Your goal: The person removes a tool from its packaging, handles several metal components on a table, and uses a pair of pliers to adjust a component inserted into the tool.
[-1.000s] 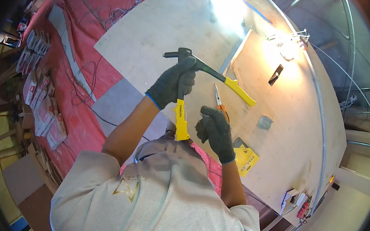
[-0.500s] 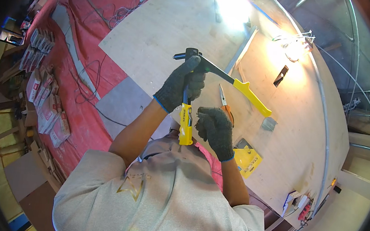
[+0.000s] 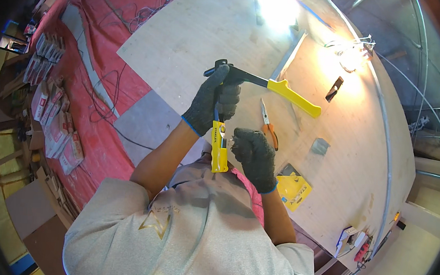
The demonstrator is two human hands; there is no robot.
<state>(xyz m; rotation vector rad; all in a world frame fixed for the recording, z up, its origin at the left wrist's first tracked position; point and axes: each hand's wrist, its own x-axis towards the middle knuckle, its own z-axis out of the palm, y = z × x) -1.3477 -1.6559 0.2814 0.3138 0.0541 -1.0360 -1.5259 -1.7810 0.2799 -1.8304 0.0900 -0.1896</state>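
My left hand (image 3: 214,98), in a dark knit glove with a blue cuff, is closed around a hand riveter (image 3: 253,78) near its black head. One long yellow handle (image 3: 295,98) stretches out to the right over the wooden board. The other yellow handle (image 3: 219,150) hangs down toward my chest. My right hand (image 3: 254,158), gloved alike, is closed just right of that lower handle, a small gap between them. Whatever its curled fingers hold, if anything, is too small to make out. Long-nose pliers (image 3: 268,125) with orange grips lie on the board beyond my right hand.
The pale wooden board (image 3: 186,47) has a rectangular hole (image 3: 334,89). On it lie a metal strip (image 3: 291,55), a small grey piece (image 3: 320,146) and a yellow package card (image 3: 294,190). A bright lamp (image 3: 276,10) shines at the far side. Stacked bags (image 3: 58,125) lie on red sheeting.
The riveter has turned slightly in my left hand. Its long handle has shifted left, and its head has dipped a little. My right hand stays almost in place, fingers still curled.
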